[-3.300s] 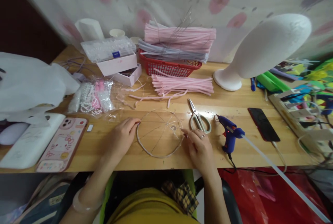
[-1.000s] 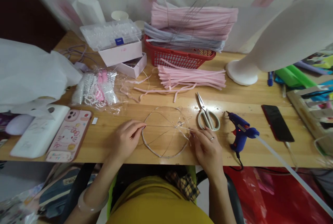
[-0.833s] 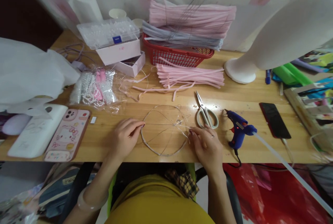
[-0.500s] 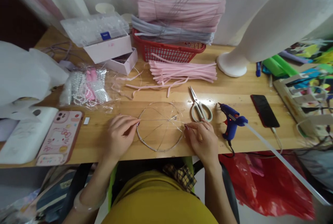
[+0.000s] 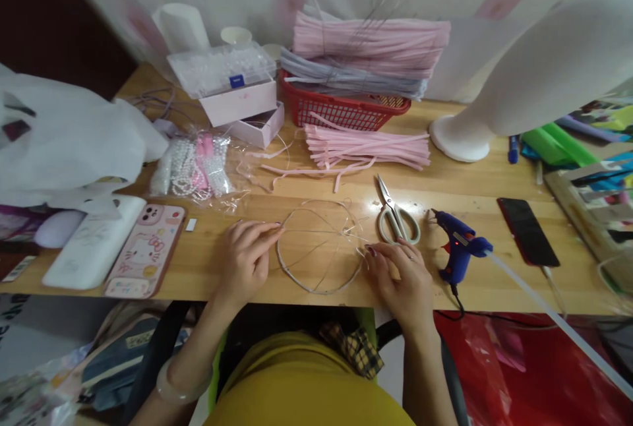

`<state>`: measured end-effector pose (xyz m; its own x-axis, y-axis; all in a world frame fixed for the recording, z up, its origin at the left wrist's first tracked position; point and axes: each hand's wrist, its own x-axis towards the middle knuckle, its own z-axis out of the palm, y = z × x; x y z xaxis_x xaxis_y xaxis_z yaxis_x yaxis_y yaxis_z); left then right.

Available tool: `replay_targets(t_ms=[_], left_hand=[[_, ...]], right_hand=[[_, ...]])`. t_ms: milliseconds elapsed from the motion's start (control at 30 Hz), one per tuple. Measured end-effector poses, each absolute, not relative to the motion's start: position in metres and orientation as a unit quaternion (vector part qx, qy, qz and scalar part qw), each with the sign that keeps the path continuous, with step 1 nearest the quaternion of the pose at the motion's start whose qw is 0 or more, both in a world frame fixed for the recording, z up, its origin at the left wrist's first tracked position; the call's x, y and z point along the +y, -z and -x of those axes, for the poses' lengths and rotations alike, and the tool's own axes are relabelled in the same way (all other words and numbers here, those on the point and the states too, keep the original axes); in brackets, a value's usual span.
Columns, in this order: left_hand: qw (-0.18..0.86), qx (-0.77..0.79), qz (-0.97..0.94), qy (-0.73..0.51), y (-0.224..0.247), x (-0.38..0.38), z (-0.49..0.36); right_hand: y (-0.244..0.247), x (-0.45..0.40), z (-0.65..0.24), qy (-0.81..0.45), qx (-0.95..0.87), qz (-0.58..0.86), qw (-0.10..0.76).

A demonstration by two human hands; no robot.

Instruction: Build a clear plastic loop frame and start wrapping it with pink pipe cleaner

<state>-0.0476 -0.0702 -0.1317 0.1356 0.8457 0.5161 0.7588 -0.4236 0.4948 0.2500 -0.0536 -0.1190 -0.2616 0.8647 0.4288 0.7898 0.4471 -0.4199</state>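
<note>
A thin wire hoop (image 5: 295, 280) with fine spokes meeting right of its centre lies on the wooden table (image 5: 208, 277). My left hand (image 5: 247, 258) is closed at the hoop's left side, thumb and index finger pinching the end of a wire spoke. At the right side my right hand (image 5: 401, 274) pinches another spoke end near the rim. Scissors (image 5: 394, 215) with pale handles lie just beyond my right hand, and a blue glue gun (image 5: 459, 244) with a long clear glue stick rests to their right.
Pink strips (image 5: 366, 148) lie before a red basket (image 5: 341, 111). Bagged beads (image 5: 198, 165), a pink phone case (image 5: 146, 251) and a white power bank (image 5: 96, 241) are left. A black phone (image 5: 529, 231) and white stand (image 5: 459, 138) are right.
The whole view has shifted, so table items appear further right and slightly lower. Both hands keep their pinches at the hoop's sides, with little visible movement relative to it.
</note>
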Motion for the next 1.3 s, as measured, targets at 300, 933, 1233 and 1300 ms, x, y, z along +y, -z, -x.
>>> replay_targets(t_ms=[300,933,1233,1300], left_hand=[[0.04,0.57,-0.733,-0.369,0.1316,-0.0712,0.0443],[0.047,0.588,-0.72,-0.365,0.1311,-0.071,0.0427],[0.052,0.586,-0.722,-0.364,0.1335,-0.0714,0.0456],[0.05,0.586,-0.724,-0.36,0.1346,-0.0719,0.0474]], right_hand=[[0.1199,-0.0538,-0.248,-0.032,-0.788,0.525,0.32],[0.1192,-0.0528,-0.2456,-0.031,-0.785,0.538,0.306],[0.1165,-0.0525,-0.2438,-0.038,-0.789,0.537,0.297],[0.1153,-0.0532,-0.2422,-0.046,-0.787,0.54,0.294]])
